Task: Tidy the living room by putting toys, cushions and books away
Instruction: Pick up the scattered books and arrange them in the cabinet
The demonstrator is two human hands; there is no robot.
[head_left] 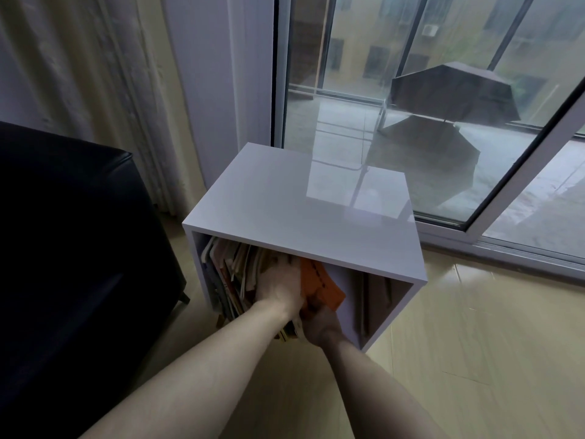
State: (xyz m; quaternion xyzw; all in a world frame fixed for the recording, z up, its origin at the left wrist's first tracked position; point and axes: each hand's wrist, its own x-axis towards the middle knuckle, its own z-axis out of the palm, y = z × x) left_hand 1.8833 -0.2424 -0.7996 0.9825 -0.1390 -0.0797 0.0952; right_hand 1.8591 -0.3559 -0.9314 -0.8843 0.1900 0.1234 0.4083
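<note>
A white open-fronted cabinet stands on the floor by the glass door. Several books lean in its left half. An orange book is tilted at the mouth of the cabinet, right of the leaning books. My left hand reaches into the opening and presses against the leaning books beside the orange book. My right hand grips the lower end of the orange book from below. The fingers of both hands are partly hidden by the books.
A black leather sofa stands close on the left. Behind it hang cream curtains. A sliding glass door is behind the cabinet, with a dark umbrella outside. The cabinet's right half holds a thin brown panel. Tiled floor spreads right.
</note>
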